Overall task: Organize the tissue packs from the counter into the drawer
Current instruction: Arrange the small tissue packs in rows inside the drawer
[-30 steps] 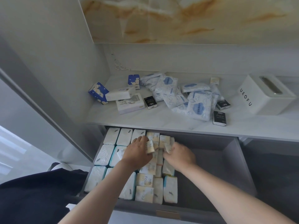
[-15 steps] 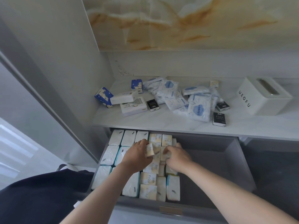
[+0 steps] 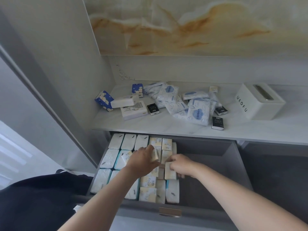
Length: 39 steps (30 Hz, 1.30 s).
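Observation:
The grey drawer (image 3: 216,164) stands open below the counter, its left half filled with rows of white and cream tissue packs (image 3: 128,141). My left hand (image 3: 143,161) is over those rows and pinches a small cream pack (image 3: 155,155) between thumb and fingers. My right hand (image 3: 180,165) grips another cream pack (image 3: 170,170) standing upright in the middle column. On the counter (image 3: 150,125) lie more packs: blue-and-white soft packs (image 3: 198,114), blue boxes (image 3: 104,100), white packs (image 3: 133,109) and small black packs (image 3: 217,123).
A white tissue box holder (image 3: 260,102) marked UEOFU sits at the counter's right. The drawer's right half shows bare grey floor. A grey cabinet wall rises on the left; a brass handle (image 3: 170,211) is on the drawer front. Dark clothing fills the lower left.
My right hand has drawn back toward me with its cream pack, and the left hand has shifted slightly right, still with its small pack. The camera has come closer to the drawer.

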{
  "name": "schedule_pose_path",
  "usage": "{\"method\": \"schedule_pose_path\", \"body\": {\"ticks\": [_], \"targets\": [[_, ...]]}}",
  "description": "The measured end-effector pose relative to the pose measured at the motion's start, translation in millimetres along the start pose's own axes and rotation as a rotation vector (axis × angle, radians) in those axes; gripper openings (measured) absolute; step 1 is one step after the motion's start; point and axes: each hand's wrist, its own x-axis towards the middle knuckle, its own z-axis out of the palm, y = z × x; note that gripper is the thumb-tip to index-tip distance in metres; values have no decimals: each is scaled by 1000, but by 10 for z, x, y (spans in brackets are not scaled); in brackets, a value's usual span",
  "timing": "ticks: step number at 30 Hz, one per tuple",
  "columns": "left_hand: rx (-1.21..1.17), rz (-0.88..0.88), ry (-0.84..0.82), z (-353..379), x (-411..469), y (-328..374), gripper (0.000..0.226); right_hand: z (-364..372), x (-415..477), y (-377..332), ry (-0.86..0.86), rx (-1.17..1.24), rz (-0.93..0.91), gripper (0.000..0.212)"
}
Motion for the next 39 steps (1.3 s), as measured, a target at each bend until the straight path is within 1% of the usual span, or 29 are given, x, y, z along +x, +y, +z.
{"method": "schedule_pose_path", "body": {"ticks": [2,3,4,6,8,10,13,15,17,19,20,21,23,24,25,26,28,30,31,33,35,36,37,39], "targets": [[175,3,84,6,-7,-124,45,55,4,77,-15,2,14,53],[217,-32,79,-4,-8,-188,43,91,12,99,7,3,25,53],[243,-81,54,-18,-16,-252,43,127,17,110,43,2,36,52],[252,-191,-40,-19,-28,-379,46,195,43,117,134,16,62,42],[189,-252,-128,-10,-43,-475,48,237,60,92,201,35,97,37],[104,-237,-151,-7,-53,-514,48,264,98,70,195,92,131,39],[81,-159,-88,-17,-62,-497,43,278,117,32,144,151,159,40],[47,-128,-62,-13,-57,-465,43,264,126,34,147,157,169,38],[3,-97,-29,-24,-33,-408,43,213,130,23,244,97,140,32],[-86,-63,11,-56,8,-321,44,127,143,-9,383,42,53,27],[-165,-53,20,-74,30,-261,44,88,152,-35,385,77,6,26],[-255,-44,11,-89,48,-195,44,54,149,-76,325,179,-20,26],[-425,-33,-38,-103,69,-58,45,22,115,-163,54,496,25,32],[-491,-28,-71,-99,69,3,46,18,100,-183,-57,593,52,37],[-526,-21,-109,-93,63,57,48,15,80,-195,-116,621,61,39],[-531,-11,-148,-88,54,103,49,15,72,-182,-135,610,61,37],[-540,-15,-228,-60,54,130,50,-2,57,-105,-154,543,78,24],[-552,-64,-297,-36,48,104,53,-46,43,-1,-212,430,133,24],[-522,-100,-314,-31,41,83,56,-70,41,46,-230,344,176,23],[-394,-157,-321,-31,19,39,65,-86,21,93,-248,183,252,16],[-345,-187,-351,-38,-5,11,77,-67,-10,92,-295,75,300,13],[-361,-200,-385,-41,-11,-1,76,-43,-28,83,-318,25,317,15],[-393,-213,-424,-41,-6,-2,68,-4,-48,74,-336,-18,331,17],[-474,-236,-470,-61,12,36,44,108,-59,81,-354,-56,354,24]]}}
